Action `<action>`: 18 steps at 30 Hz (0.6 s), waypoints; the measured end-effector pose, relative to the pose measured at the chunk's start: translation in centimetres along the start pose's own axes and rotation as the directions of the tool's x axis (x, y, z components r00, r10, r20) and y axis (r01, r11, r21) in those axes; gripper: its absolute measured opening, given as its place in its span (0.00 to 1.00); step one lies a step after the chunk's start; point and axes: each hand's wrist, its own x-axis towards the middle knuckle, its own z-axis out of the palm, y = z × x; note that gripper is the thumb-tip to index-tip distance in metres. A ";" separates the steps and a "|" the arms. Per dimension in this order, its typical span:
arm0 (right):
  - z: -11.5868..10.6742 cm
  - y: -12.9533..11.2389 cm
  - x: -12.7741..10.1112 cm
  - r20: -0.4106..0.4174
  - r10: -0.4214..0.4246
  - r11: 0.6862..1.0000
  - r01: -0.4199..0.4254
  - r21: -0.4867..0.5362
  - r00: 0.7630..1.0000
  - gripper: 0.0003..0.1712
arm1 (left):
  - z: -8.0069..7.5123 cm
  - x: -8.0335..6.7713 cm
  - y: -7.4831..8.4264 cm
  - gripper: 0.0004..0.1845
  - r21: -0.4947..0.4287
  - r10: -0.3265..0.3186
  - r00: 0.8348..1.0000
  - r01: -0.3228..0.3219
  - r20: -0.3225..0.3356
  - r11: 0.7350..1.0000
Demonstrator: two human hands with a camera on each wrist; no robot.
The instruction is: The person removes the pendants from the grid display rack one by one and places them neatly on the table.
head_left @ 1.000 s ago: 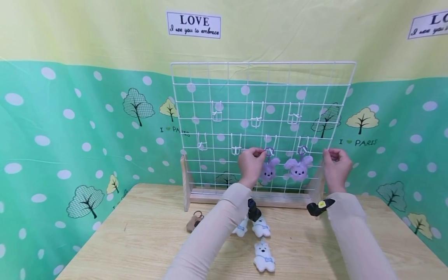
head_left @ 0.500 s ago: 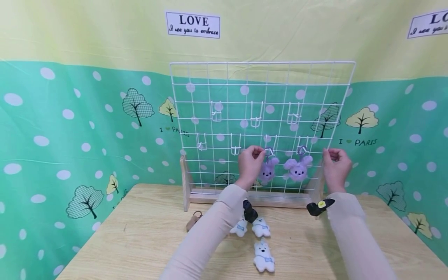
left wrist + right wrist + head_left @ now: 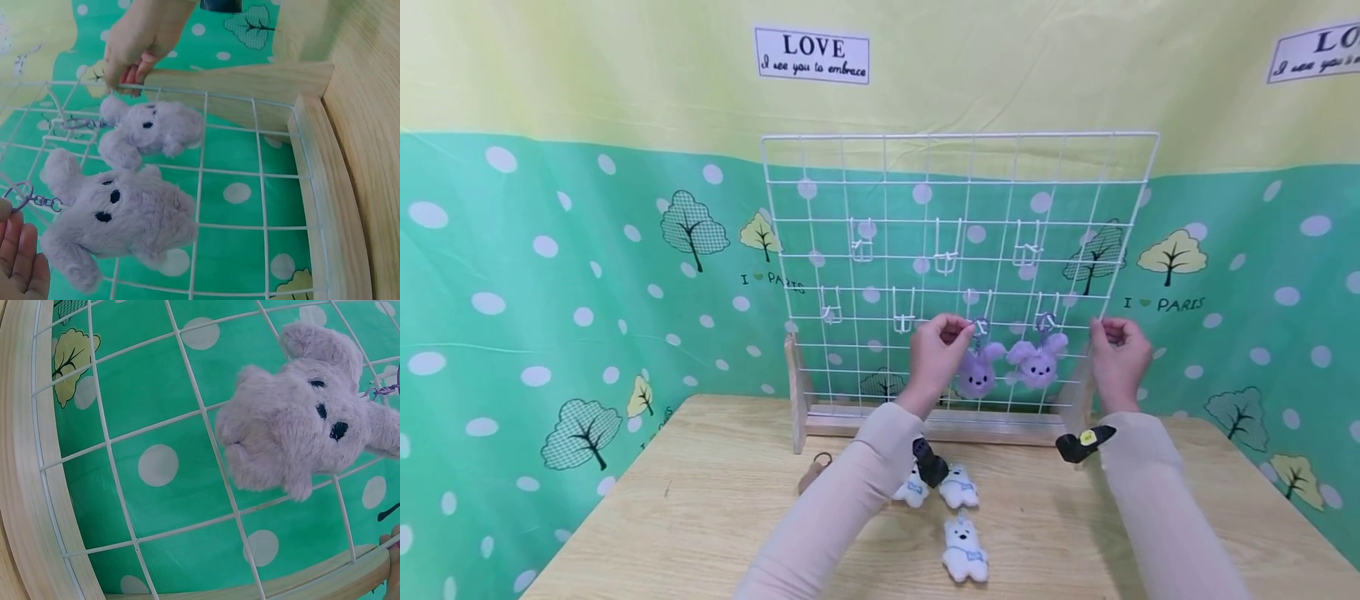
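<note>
At the lower part of the wire grid (image 3: 958, 179), the left hand (image 3: 938, 350) pinches the key ring (image 3: 980, 327) of a purple bunny (image 3: 978, 372), which hangs beside a second bunny (image 3: 1038, 360). The right hand (image 3: 1118, 354) grips the grid's right edge with curled fingers. On the table (image 3: 700, 517), the left sleeve partly hides the white bears (image 3: 964, 546).

Brown keychain (image 3: 815, 473) too small

2 purple bunnies (image 3: 976, 372), 3 white bears (image 3: 966, 549)
</note>
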 end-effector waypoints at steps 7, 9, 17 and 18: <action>0.0 -0.1 -0.1 0.002 -0.005 1.000 0.005 -0.005 1.000 0.13 | -0.3 -0.7 0.8 0.05 -0.045 0.001 1.000 0.000 0.014 0.999; 0.0 -0.1 -0.1 0.001 -0.011 1.000 0.011 -0.005 1.000 0.13 | -0.5 -0.9 1.0 0.05 -0.068 0.006 1.000 -0.005 0.018 0.998; 0.0 -0.1 -0.2 0.008 -0.012 1.000 0.012 -0.007 1.000 0.13 | -1.6 -2.4 1.5 0.05 -0.120 -0.002 0.999 0.008 0.046 0.993; -0.1 -0.1 -0.2 0.007 -0.009 1.000 0.009 -0.006 1.000 0.13 | -1.7 -2.7 1.5 0.06 -0.126 -0.007 0.999 0.014 0.053 0.992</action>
